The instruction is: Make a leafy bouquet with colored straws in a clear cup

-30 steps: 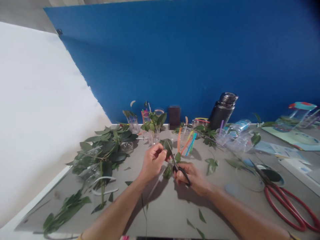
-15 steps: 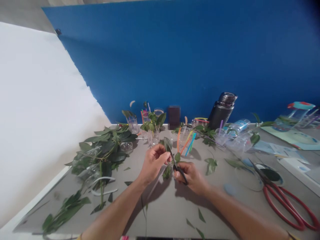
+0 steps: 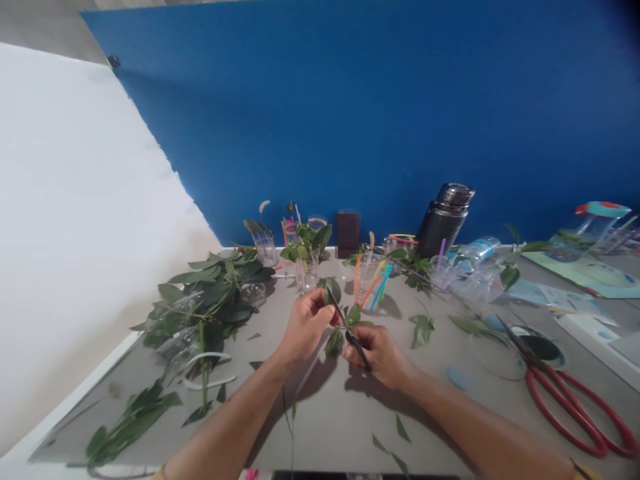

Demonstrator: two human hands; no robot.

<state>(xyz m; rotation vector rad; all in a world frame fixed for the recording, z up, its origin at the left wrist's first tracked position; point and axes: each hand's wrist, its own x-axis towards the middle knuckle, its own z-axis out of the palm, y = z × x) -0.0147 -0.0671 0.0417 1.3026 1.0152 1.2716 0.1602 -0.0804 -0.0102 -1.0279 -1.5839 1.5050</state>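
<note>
One sprig [image 3: 333,343] (likely light, fragile; hold stem) between desk [image 3: 325,417] edges: left fingers [image 3: 324,317] pinch it, right fingers [image 3: 370,335] grip black scissors [image 3: 359,353].

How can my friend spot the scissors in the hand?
Below the blue wall, find the grey table. Near its middle, the right hand holds the small scissors. They're black-handled, unlike the big red-handled pair lying farther right.

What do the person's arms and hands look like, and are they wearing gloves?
No gloves! The left hand and right hand are bare, with five-fingered human shapes, and both forearms are bare too. At the bottom edge, small bits of yellowish sleeve peek in. I see no watch or cables.
</note>
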